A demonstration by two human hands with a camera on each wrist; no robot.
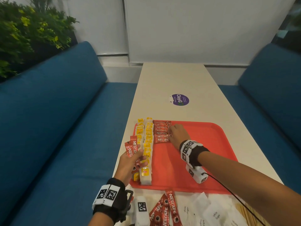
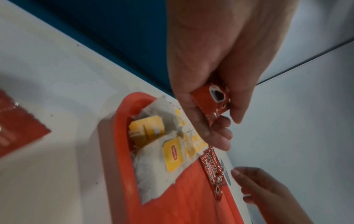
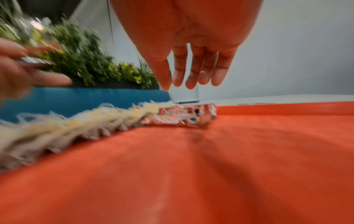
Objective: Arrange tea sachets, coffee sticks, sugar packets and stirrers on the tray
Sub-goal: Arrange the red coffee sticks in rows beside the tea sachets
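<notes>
Left hand: the left hand (image 1: 130, 162) holds a small bunch of red coffee sticks (image 1: 132, 148), fingers curled round them, just above the near left side of the tray
Right hand: the right hand (image 1: 176, 135) is flat with straight fingers, holding nothing; its fingertips seem to touch the row of coffee sticks (image 1: 161, 132) (the wrist view is blurry)
Key spot: the sticks in the row lie sideways across the tray, stacked front to back; the free space is just nearer than the last stick, and the right hand is closer to it
Tray: the red tray (image 1: 203, 160) has two lines of tea sachets (image 1: 147, 149) along its left side, with the coffee row just beside them
Still on table: more coffee sticks (image 1: 164, 209), white sugar packets (image 1: 215, 214) and maybe stirrers (image 1: 242, 212)
</notes>
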